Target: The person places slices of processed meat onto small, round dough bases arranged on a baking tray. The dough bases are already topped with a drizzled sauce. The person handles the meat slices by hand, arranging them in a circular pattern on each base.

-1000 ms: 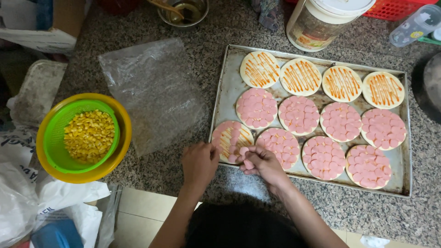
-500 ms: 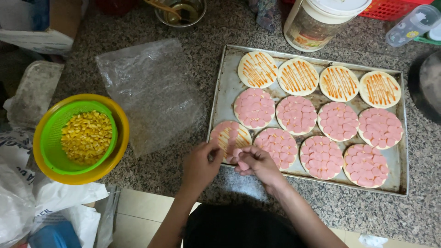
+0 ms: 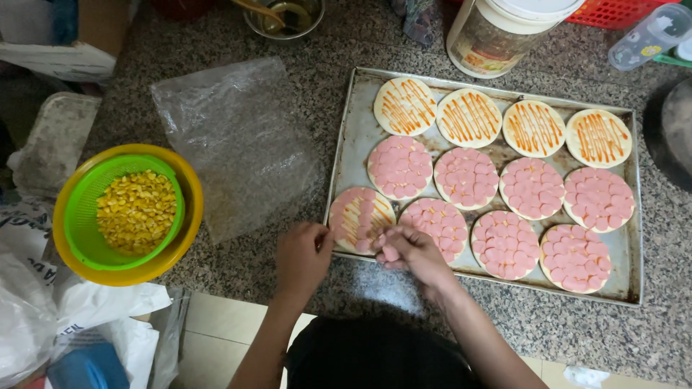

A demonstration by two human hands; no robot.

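The half-topped dough round (image 3: 360, 218) lies in the near left corner of the metal baking tray (image 3: 351, 144), striped with orange sauce and only partly covered with pink sausage slices. The left hand (image 3: 303, 257) rests at its near left edge, fingers curled loosely and touching the round's rim; whether it pinches anything cannot be told. The right hand (image 3: 409, 250) sits just beside it at the round's near right edge, fingertips drawn together on a few pink sausage slices (image 3: 389, 252).

Seven more rounds fully covered in sausage (image 3: 466, 177) fill the rest of the near and middle rows, and four sauce-striped rounds without sausage (image 3: 469, 117) line the far row. The tray stands on a speckled granite bench (image 3: 346, 57). Left of the tray lies a crumpled clear plastic bag (image 3: 234, 144), and further left a green colander of corn kernels (image 3: 133, 210) sits inside a yellow bowl (image 3: 189, 189). Beyond the tray stands a white tub (image 3: 504, 36).
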